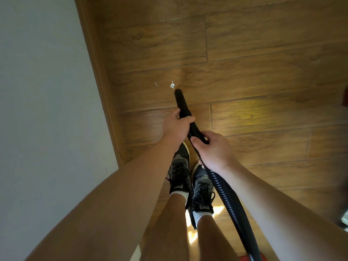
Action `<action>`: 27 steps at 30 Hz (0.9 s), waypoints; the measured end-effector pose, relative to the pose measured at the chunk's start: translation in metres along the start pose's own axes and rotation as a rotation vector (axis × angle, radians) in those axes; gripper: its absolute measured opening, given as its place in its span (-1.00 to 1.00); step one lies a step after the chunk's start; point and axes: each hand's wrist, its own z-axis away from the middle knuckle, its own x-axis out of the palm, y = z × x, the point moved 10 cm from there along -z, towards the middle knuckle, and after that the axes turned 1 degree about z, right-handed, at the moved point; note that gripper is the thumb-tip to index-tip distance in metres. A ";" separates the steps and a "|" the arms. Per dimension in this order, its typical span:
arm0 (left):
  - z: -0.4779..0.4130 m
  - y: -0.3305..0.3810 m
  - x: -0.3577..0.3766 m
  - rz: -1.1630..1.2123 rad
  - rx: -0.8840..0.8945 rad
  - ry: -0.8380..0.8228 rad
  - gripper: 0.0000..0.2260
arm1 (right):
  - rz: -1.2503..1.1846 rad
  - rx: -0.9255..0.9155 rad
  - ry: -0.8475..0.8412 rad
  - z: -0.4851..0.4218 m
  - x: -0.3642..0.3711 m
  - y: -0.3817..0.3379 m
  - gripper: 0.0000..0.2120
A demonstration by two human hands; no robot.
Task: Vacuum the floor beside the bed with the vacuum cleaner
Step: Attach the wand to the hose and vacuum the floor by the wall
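The person holds the black vacuum hose (224, 187) with both hands. The left grip (177, 127) is farther out along the hose, with its fingers curled round the part near the end pipe. The right grip (212, 147) is nearer the body and a bit to the right, wrapped round the ribbed part. So both grips are closed tight on the hose. The hose runs in one long line from the near right, up through the hands, to its open tip (178, 92), far and a little left. The tip is low over the wooden floor (263, 72), but I cannot tell if it touches. Just past the tip lies a small white scrap (172, 85), almost at the mouth of the pipe. A thin white bit (156, 84) lies more to the left, toward the wooden edge strip (101, 81) that runs along a big pale side (37, 91). That side may be the bed or a wall; I cannot tell. The scrap sits nearly on the line of the hose, so I think the next move is a small push forward, then a swing to the left. The left grip is nearer the tip, so it would do the steering
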 end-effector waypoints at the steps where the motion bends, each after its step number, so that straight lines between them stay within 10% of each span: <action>1: -0.001 0.001 -0.002 0.000 0.003 0.006 -0.53 | 0.004 -0.005 -0.004 -0.001 0.001 -0.002 -0.84; 27: -0.012 0.022 -0.038 0.110 0.027 0.074 -0.46 | -0.031 -0.046 -0.050 -0.016 0.019 -0.039 -0.91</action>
